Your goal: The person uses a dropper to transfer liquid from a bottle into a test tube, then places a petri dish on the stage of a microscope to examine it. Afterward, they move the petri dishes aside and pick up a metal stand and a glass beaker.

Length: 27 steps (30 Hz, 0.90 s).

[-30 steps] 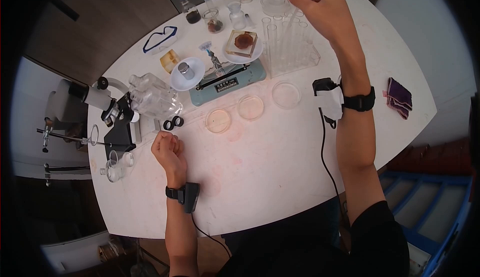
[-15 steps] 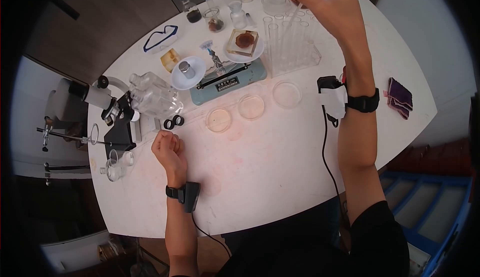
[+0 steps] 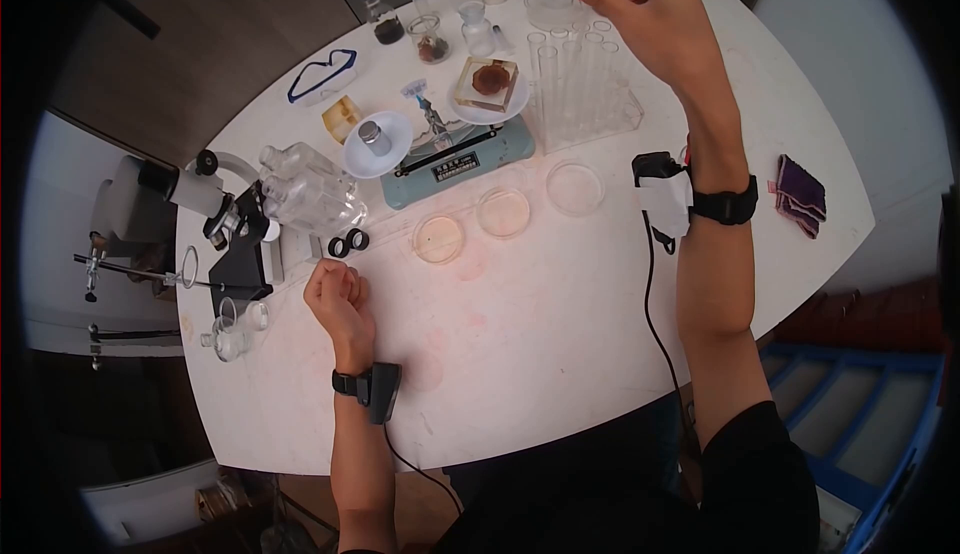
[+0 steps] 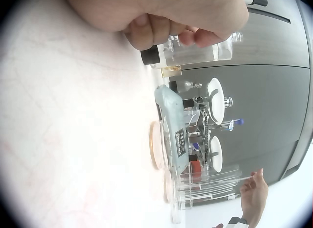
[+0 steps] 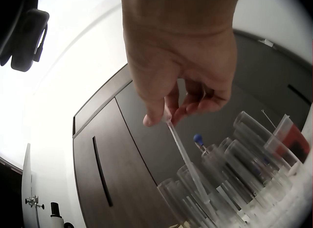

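Observation:
High over the clear test tubes point(image 3: 573, 79), at the back right, the right hand point(image 3: 660, 29) is raised. In the right wrist view this hand point(image 5: 183, 56) pinches a thin clear dropper point(image 5: 185, 154) between thumb and fingers. The dropper slants down among the tubes point(image 5: 239, 164); whether its tip is inside one, I cannot tell. A container of red liquid point(image 5: 292, 142) stands beside the tubes. The left hand point(image 3: 338, 299) rests on the table, fingers loosely curled around nothing, close to two black-rimmed pieces point(image 3: 347, 244). Its curled fingers also show in the left wrist view point(image 4: 151, 29).
A balance point(image 3: 455, 166) carries a metal weight and a resin block. Three petri dishes point(image 3: 503, 214) lie in front of it. A microscope point(image 3: 235, 229) and clear bottles point(image 3: 310, 189) stand at left. Goggles point(image 3: 322, 76) lie behind; a purple cloth point(image 3: 800, 194) is at far right.
The right hand has shifted slightly to the right, and its dropper shows less clearly in the head view. The left hand has stayed in place.

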Each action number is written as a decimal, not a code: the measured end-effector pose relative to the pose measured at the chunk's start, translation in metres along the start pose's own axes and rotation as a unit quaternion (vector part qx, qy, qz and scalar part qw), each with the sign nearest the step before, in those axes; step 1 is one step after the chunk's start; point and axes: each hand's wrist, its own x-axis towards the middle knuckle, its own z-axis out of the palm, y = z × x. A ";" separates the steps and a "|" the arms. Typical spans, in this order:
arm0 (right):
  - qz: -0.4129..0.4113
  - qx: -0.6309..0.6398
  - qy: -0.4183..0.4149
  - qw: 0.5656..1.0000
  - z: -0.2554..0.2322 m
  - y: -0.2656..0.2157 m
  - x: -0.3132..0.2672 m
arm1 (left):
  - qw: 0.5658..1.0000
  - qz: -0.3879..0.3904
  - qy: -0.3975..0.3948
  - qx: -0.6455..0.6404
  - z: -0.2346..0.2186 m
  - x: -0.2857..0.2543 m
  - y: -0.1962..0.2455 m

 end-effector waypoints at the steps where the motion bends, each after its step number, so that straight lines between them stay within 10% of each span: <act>1: -0.006 0.003 -0.002 1.000 0.001 -0.001 -0.001 | 1.000 0.001 -0.003 -0.001 0.000 0.000 0.000; 27: -0.079 -0.041 -0.071 0.993 0.013 -0.003 -0.006 | 1.000 -0.003 0.006 0.001 0.001 0.000 0.001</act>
